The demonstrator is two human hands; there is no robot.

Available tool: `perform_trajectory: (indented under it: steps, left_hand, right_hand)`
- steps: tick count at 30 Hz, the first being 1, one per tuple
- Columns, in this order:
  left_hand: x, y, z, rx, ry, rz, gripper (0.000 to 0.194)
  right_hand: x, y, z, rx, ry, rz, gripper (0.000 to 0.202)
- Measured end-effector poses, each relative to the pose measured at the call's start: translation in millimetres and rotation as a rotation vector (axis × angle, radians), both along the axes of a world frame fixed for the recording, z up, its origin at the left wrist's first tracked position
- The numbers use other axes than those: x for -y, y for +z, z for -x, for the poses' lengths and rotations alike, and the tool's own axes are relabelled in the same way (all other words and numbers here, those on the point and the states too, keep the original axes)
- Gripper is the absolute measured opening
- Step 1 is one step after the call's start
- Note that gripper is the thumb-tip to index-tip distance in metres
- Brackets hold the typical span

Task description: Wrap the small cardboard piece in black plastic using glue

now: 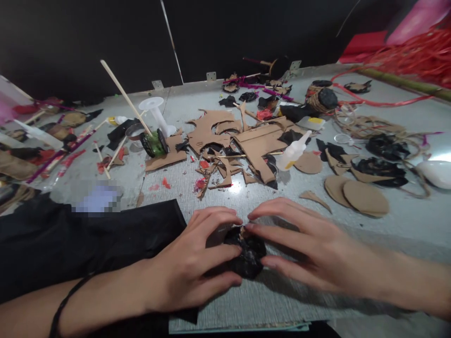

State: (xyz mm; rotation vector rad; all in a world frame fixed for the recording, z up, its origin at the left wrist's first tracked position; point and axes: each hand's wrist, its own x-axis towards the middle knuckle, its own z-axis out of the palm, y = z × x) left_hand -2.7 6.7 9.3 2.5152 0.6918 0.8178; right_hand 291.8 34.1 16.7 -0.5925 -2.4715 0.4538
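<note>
A small round piece of cardboard wrapped in crinkled black sheet [248, 260] lies on the table's near part, with a bit of brown cardboard showing at its top. My left hand [197, 258] grips its left side, fingers curved and pressing on the black sheet. From the other side, the fingertips of my right hand [306, 244] hold its top and right edge. A large black sheet [141, 230] spreads to the left, partly under my left forearm. Cut cardboard discs [366, 198] lie to the right of my right hand.
Beyond my hands are cardboard offcuts [214, 131], a glue bottle [294, 152], a white spool [155, 115] and a green roll with a stick [154, 143]. Black-wrapped pieces [382, 169] and coiled twine [373, 124] lie right. Red strands [416, 61] pile at the back right.
</note>
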Motion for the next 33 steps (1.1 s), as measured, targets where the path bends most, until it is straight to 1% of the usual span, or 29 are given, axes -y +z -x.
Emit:
perform_trajectory:
  steps: [3,6,9,11,14,17,22,28,31,33]
  left_hand:
    - [-0.2,-0.1,0.7,-0.003,0.004,0.031,0.034]
    - [-0.5,-0.6,1.0,-0.011,0.024,0.046,0.047]
    - [0.1,-1.3,0.3,-0.054,0.062,0.065,0.064]
    - [1.0,-1.7,-0.4,-0.083,0.086,0.072,0.068]
    - [2.1,-2.4,-0.9,-0.103,0.108,0.061,0.066]
    - [2.5,-3.0,-0.8,-0.120,0.097,0.068,0.064]
    - [1.8,0.2,-0.5,-0.123,0.074,0.108,0.063]
    - [0.7,4.8,-0.9,-0.103,0.080,0.213,0.065]
    - [1.0,2.6,-0.6,-0.046,0.075,0.214,0.062]
    - [1.1,0.6,-0.2,-0.007,0.063,0.178,0.060]
  right_hand:
    - [-1.3,-2.5,-2.0,0.002,-0.069,-0.041,0.024]
    - [-3.0,-4.6,-2.5,0.011,-0.083,-0.040,0.025]
    - [-4.4,-5.0,-1.9,0.034,-0.079,-0.003,0.030]
    - [-5.1,-5.0,-1.3,0.059,-0.065,0.023,0.039]
    - [-5.6,-5.7,-0.7,0.057,-0.029,0.044,0.050]
    - [-4.8,-6.4,-0.8,0.045,-0.003,0.047,0.054]
    - [-3.1,-6.7,-0.8,0.053,0.004,0.056,0.051]
    - [-2.8,-7.6,1.1,0.012,-0.003,0.091,0.053]
    - [-1.7,-4.5,1.4,-0.023,0.022,0.132,0.048]
    - [-0.8,-0.5,1.7,-0.044,0.026,0.190,0.041]
